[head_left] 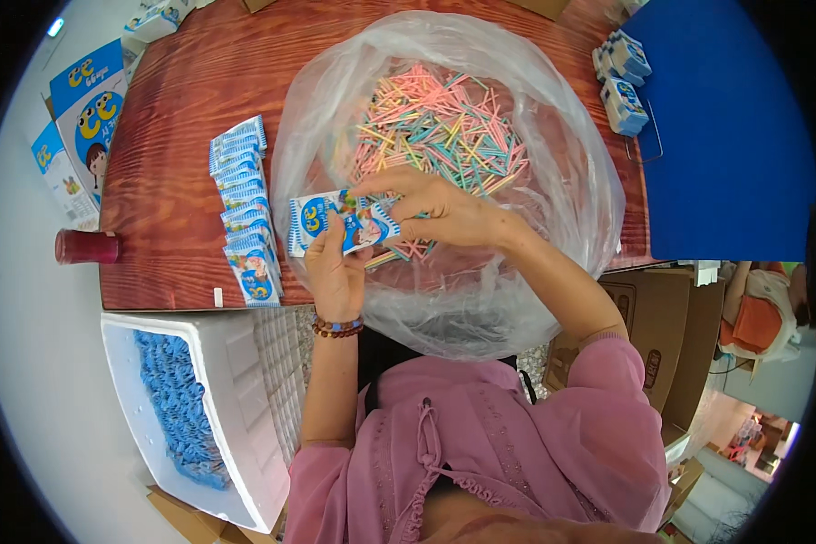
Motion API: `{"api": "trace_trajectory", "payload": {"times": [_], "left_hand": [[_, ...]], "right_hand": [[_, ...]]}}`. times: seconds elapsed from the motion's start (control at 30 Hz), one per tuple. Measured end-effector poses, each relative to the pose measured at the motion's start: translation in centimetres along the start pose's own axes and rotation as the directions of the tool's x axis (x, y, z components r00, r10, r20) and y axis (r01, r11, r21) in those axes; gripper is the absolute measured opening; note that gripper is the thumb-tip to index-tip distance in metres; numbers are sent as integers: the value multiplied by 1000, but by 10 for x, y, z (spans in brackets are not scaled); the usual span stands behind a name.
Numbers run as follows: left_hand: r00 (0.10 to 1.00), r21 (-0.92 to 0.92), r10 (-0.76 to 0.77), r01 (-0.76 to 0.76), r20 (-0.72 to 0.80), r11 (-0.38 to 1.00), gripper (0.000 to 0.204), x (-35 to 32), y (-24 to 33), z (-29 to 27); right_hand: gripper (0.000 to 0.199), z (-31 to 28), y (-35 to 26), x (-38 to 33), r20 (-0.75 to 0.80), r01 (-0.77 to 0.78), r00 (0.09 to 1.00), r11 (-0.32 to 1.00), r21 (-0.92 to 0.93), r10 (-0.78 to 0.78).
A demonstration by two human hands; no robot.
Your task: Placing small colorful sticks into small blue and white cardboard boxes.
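In front of me, my left hand (335,272) grips a small blue-and-white packet (310,222) from below, thumb on its front. My right hand (449,210) reaches over from the right, its fingers closed around the packet's right end. Beneath and behind both hands spreads a large clear plastic bag (576,181), opened wide on the table. Loose thin sticks (444,127) in pink, yellow and teal are heaped in it. Left of my hands, similar packets (245,204) lie overlapped in a column.
The reddish wooden table (190,82) carries a dark red cylinder (88,247) at its left edge. A white foam box (254,408) with blue pieces stands lower left. Printed cartons (91,127) are at far left. Small packs (623,104) lie by a blue panel (725,136). A cardboard box (644,335) is at right.
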State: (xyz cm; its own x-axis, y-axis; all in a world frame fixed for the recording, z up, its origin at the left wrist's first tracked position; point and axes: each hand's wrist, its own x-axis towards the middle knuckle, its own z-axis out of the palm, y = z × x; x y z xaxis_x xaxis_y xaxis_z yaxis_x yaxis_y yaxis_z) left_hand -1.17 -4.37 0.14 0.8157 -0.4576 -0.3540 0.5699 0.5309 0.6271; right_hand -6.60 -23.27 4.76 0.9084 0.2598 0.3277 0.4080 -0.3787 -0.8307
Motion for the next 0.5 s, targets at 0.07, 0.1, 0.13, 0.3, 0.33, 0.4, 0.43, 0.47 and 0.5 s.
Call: {"api": "trace_trajectory", "payload": {"times": [0.07,0.1,0.13,0.3,0.33,0.4,0.43,0.47,0.5], "left_hand": [[999,-35,-1,3,51,999,16,2,0,-8],[998,-37,-6,8,56,999,16,2,1,-13],[999,-52,-3,5,50,999,16,2,1,-17],[998,-92,-6,12,70,996,16,-3,0,-9],[997,-96,-7,14,73,995,16,-3,1,-7],[1000,-24,1,-1,-13,1000,19,-4,-2,-6],[1000,-30,-2,2,-13,1000,19,-4,-3,-9],[1000,-34,-1,1,9,999,20,-3,-2,-15],[1000,-37,2,-1,31,999,20,-2,-2,-18]], "right_hand": [[17,-19,-4,-3,75,-64,995,996,54,60],[17,-27,-3,-4,4,-238,970,950,201,242],[17,-36,1,-4,-38,-383,906,853,354,422],[21,-112,73,-42,-586,-640,707,712,-290,396],[22,-123,86,-51,-604,-715,671,591,-373,431],[23,-127,90,-55,-620,-771,633,448,-452,464],[22,-128,92,-57,-615,-754,654,441,-487,440],[22,-127,91,-56,-607,-734,677,436,-520,416],[22,-127,90,-55,-603,-732,680,437,-523,417]]}}
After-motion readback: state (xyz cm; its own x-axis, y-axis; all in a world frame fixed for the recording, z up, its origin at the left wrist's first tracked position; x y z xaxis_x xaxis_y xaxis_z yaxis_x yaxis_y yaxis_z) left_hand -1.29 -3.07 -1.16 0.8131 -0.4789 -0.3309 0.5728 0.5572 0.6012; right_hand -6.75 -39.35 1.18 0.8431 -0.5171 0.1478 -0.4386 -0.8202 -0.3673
